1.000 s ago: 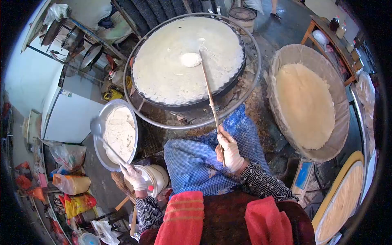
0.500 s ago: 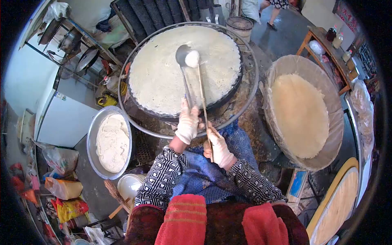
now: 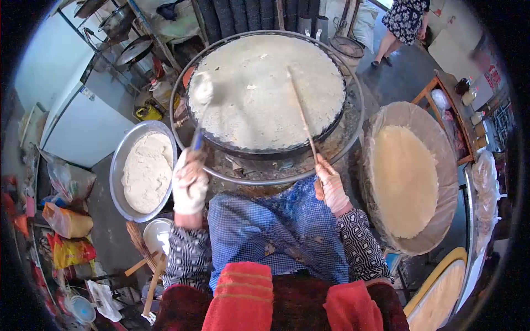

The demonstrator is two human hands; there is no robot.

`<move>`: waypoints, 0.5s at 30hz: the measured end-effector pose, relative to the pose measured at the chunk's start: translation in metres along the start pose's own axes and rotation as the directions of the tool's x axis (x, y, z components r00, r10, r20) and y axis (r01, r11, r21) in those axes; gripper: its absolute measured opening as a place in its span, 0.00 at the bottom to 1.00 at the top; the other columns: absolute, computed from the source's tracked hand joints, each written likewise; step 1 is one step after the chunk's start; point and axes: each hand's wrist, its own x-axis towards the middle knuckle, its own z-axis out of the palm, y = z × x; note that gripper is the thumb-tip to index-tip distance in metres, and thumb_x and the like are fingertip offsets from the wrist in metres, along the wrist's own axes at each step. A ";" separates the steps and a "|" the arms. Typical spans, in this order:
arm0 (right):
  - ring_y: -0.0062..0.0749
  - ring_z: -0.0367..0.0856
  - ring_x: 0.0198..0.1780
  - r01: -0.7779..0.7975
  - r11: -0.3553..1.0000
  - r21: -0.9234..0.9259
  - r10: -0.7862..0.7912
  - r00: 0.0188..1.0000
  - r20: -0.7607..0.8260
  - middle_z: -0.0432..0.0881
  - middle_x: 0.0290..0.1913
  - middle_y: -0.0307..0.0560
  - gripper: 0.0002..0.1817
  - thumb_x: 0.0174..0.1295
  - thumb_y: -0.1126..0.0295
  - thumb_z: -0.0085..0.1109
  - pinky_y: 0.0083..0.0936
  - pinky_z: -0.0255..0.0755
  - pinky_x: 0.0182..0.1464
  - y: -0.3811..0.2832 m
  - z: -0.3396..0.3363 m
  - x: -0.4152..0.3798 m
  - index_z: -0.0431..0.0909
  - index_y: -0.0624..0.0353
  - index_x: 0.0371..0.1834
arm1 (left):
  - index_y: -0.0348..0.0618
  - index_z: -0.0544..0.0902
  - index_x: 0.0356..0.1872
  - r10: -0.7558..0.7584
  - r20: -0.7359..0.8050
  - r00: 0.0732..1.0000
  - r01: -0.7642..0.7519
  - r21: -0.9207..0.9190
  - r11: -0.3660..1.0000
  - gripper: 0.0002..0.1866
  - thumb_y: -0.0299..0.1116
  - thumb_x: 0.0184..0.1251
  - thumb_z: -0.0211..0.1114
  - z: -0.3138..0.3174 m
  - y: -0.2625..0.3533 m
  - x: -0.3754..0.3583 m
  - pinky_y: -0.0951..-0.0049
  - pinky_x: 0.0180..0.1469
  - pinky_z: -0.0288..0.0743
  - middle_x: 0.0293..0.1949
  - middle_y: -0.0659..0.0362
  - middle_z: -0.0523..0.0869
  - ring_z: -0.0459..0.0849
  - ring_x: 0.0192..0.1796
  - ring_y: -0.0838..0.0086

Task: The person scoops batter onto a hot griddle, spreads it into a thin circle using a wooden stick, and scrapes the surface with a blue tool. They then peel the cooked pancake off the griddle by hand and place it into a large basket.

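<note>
A round griddle covered by a thin pale batter sheet (image 3: 265, 94) lies ahead of me. My left hand (image 3: 190, 182), gloved, is wrapped round the blue handle of a ladle (image 3: 204, 91); the ladle's blurred head, with white batter on it, is over the griddle's left side. In my gloved right hand (image 3: 331, 185) is a thin wooden stick (image 3: 302, 110), slanting up over the griddle's right part. A metal basin (image 3: 117, 177) of thick batter stands at the left. On the right, a lined basket (image 3: 446, 201) holds a round pale sheet.
A metal ring (image 3: 265, 181) surrounds the griddle. Behind it stand dark pipes (image 3: 243, 16) and a bucket (image 3: 348, 48). Another person (image 3: 406, 22) stands at the back right, near a wooden table (image 3: 450, 105). A white bowl (image 3: 159, 234) and bags (image 3: 69, 220) lie lower left.
My hands have moved apart. The ladle has swung left with its batter, and the stick has moved right. The view has shifted, showing more of the other person.
</note>
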 end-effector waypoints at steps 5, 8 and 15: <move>0.13 0.52 0.10 -0.394 0.871 0.294 0.250 0.870 0.426 0.56 0.14 0.30 0.15 0.70 0.57 0.52 0.16 0.48 0.11 0.003 0.010 -0.012 0.72 0.38 0.58 | 0.36 0.64 0.36 -0.099 0.081 0.992 0.127 -0.709 0.693 0.11 0.34 0.78 0.44 -0.047 0.042 -0.074 0.83 0.11 0.64 0.17 0.64 0.65 0.66 0.13 0.82; 0.09 0.51 0.11 -0.713 0.583 0.389 0.193 0.587 0.786 0.52 0.18 0.27 0.06 0.71 0.55 0.50 0.12 0.45 0.11 0.026 0.015 0.004 0.73 0.38 0.45 | 0.34 0.65 0.37 -0.137 0.046 0.989 0.136 -0.620 0.773 0.12 0.34 0.79 0.43 -0.112 0.070 -0.103 0.82 0.11 0.60 0.14 0.65 0.65 0.63 0.11 0.81; 0.07 0.50 0.13 -0.730 0.608 0.311 0.164 0.500 0.850 0.54 0.22 0.28 0.04 0.69 0.59 0.54 0.10 0.44 0.11 -0.003 0.059 0.028 0.75 0.36 0.44 | 0.32 0.70 0.38 -0.189 -0.185 0.964 0.053 -0.567 0.822 0.13 0.34 0.77 0.47 -0.257 0.083 -0.112 0.87 0.14 0.60 0.18 0.66 0.69 0.64 0.13 0.86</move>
